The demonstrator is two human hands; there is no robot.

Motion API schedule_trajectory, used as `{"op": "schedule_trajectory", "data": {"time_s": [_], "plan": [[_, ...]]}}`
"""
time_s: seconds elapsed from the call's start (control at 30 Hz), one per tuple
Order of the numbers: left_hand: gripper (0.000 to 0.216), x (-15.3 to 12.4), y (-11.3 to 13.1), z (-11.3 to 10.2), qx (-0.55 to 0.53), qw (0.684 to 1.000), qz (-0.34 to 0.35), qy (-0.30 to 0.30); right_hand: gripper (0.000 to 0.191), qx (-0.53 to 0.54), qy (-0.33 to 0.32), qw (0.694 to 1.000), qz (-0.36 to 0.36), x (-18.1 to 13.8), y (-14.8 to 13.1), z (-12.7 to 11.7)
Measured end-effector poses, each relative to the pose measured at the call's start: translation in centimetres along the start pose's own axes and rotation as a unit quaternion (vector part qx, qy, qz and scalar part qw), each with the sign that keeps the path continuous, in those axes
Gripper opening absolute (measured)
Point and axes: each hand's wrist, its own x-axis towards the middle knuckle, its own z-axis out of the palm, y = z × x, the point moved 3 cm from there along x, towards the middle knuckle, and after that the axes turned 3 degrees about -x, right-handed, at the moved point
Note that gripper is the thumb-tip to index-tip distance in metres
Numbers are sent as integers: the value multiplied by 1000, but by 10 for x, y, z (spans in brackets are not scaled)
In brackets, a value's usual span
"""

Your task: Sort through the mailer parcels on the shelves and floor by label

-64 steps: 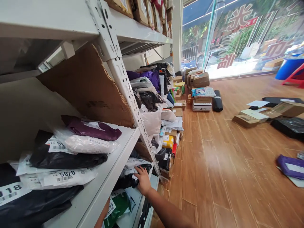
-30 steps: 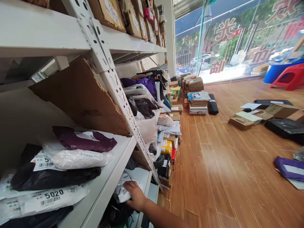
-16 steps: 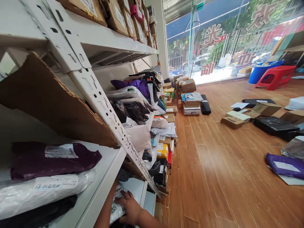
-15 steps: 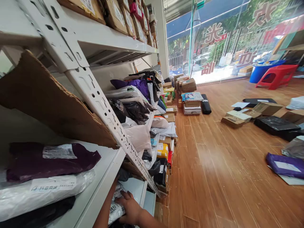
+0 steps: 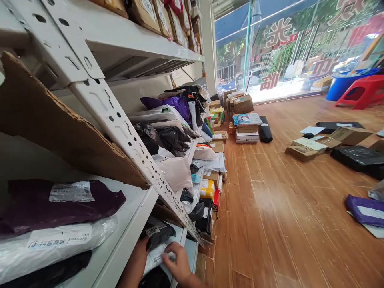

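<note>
At the bottom, on a lower shelf, both my hands are among soft plastic mailing bags. My left hand (image 5: 140,251) is closed at the edge of a black mailing bag (image 5: 160,233) with a white label; most of its fingers are hidden. My right hand (image 5: 179,262) is closed, thumb and fingers pinched on a white mailing bag (image 5: 154,257) that lies just below the black one. Another black bag (image 5: 154,278) shows under the white one.
A white perforated shelf post (image 5: 129,144) slants close above my hands. On the nearer shelf (image 5: 132,212) lie a purple bag (image 5: 66,212) and a white bag (image 5: 60,240). A torn cardboard sheet (image 5: 60,120) leans behind. Parcels line the shelves; cartons (image 5: 303,152) lie on the wooden floor (image 5: 264,208).
The black bag has come forward, its label now showing. My right hand has gone from lying spread on the white bag to pinching it. The view has shifted slightly left.
</note>
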Motion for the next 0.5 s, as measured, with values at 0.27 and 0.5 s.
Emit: {"op": "schedule_trajectory", "data": {"time_s": [0.27, 0.5], "plan": [[30, -12, -21, 22, -97, 993, 24, 58, 60, -8, -151, 988, 33, 78, -53, -29], [25, -99, -29, 39, -179, 926, 37, 330, 55, -33, -248, 964, 91, 97, -58, -7]]}}
